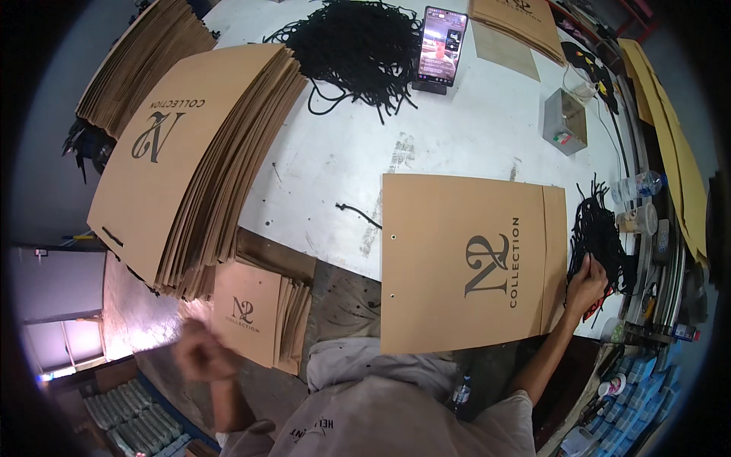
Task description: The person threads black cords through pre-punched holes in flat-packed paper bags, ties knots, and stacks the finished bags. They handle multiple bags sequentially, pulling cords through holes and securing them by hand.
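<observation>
A flat brown paper bag with dark printing lies on the table in front of me, two small holes along its left edge. A knotted black cord sticks out beside that edge. To the bag's right, my right hand is at a bundle of black cords, its fingers closed on cord there. My left hand is lifted at the lower left, near a lower stack of paper bags. Motion smears its fingers, and I cannot make out anything in it.
A tall leaning stack of paper bags fills the table's left side. Behind are a heap of black cords, a phone on a stand and more bags. A metal box, plastic bottle and cup stand right.
</observation>
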`<state>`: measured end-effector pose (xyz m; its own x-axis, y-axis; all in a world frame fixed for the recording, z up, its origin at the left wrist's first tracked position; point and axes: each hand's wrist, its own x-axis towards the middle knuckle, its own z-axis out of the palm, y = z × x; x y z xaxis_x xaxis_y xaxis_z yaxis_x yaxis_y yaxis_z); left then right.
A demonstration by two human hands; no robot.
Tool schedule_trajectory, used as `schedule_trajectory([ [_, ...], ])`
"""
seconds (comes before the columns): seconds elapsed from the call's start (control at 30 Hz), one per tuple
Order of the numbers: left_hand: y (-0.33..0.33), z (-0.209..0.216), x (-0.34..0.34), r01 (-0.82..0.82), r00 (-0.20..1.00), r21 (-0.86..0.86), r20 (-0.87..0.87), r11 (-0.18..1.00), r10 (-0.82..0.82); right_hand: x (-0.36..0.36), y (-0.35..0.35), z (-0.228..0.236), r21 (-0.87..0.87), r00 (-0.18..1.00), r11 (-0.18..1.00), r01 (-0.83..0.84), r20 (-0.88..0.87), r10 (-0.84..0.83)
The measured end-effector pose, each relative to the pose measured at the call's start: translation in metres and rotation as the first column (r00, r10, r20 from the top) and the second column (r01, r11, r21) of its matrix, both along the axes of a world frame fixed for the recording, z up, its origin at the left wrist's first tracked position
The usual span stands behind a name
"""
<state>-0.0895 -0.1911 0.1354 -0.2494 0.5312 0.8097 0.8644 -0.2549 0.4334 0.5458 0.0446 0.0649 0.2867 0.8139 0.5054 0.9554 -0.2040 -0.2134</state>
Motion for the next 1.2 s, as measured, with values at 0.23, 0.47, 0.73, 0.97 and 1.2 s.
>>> schedule_trajectory([
  [0.23,0.112,-0.083,0.122,0.530,0.718,-0.540,0.696,0.654,-0.007,-0.152,-0.011,0.018,-0.016,0.589,0.918,-0.397,-0.772,0.241],
  [0.47,0.155,-0.088,0.168,0.537,0.662,-0.581,0.740,0.611,0.122,-0.233,-0.041,0.016,0.236,-0.070,0.713,-0.661,-0.965,0.255],
  [0.73,0.154,-0.099,0.167,0.595,0.610,-0.513,0.790,0.619,0.068,-0.235,-0.031,0.012,0.129,0.107,0.455,-0.881,-0.883,0.457],
  [0.97,0.166,-0.099,0.169,0.659,0.509,-0.364,0.860,0.658,-0.035,-0.283,-0.004,0.012,0.116,0.012,0.684,-0.720,-0.984,0.179],
  [1.2,0.180,-0.096,0.165,0.657,0.536,-0.438,0.844,0.614,0.030,-0.284,0.018,-0.022,0.172,0.200,0.565,-0.807,-0.820,0.536],
])
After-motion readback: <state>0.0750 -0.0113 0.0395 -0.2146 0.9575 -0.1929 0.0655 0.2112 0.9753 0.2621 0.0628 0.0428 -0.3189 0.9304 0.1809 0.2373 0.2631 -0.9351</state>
